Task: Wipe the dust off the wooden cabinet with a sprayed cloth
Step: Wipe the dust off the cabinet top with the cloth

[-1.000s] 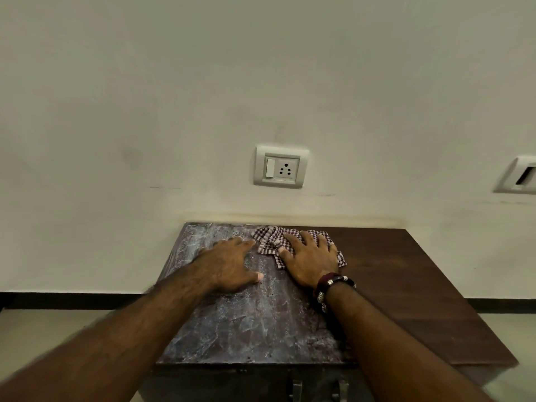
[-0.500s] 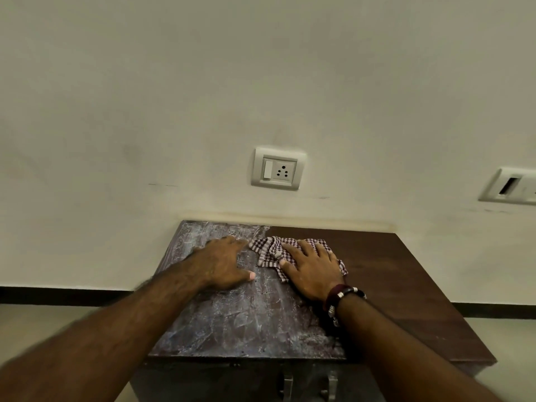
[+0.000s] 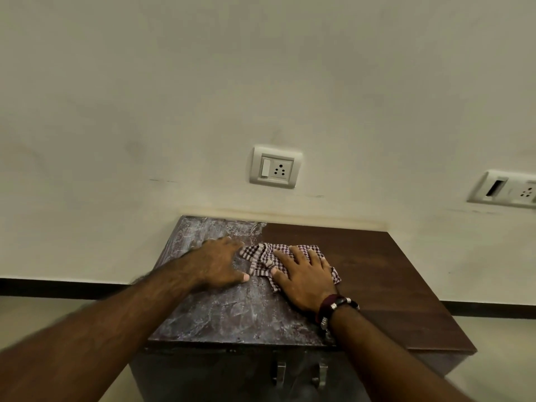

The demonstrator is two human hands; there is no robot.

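A dark wooden cabinet [image 3: 385, 288] stands against the wall. Its left half is grey with dust and its right half shows clean brown wood. A checked red-and-white cloth [image 3: 261, 259] lies on the top near the line between the two halves. My right hand [image 3: 304, 274] presses flat on the cloth with its fingers spread. My left hand [image 3: 220, 265] rests flat on the dusty part, just left of the cloth, fingers straight.
A white wall socket with a switch [image 3: 275, 166] sits above the cabinet, and a second plate [image 3: 507, 188] is at the right edge. Two metal handles [image 3: 298, 372] show on the cabinet front. Pale floor lies on both sides, with a dark skirting along the wall.
My right hand has dragged the cloth a little toward me, away from the back edge. The left hand stays planted on the dusty part.
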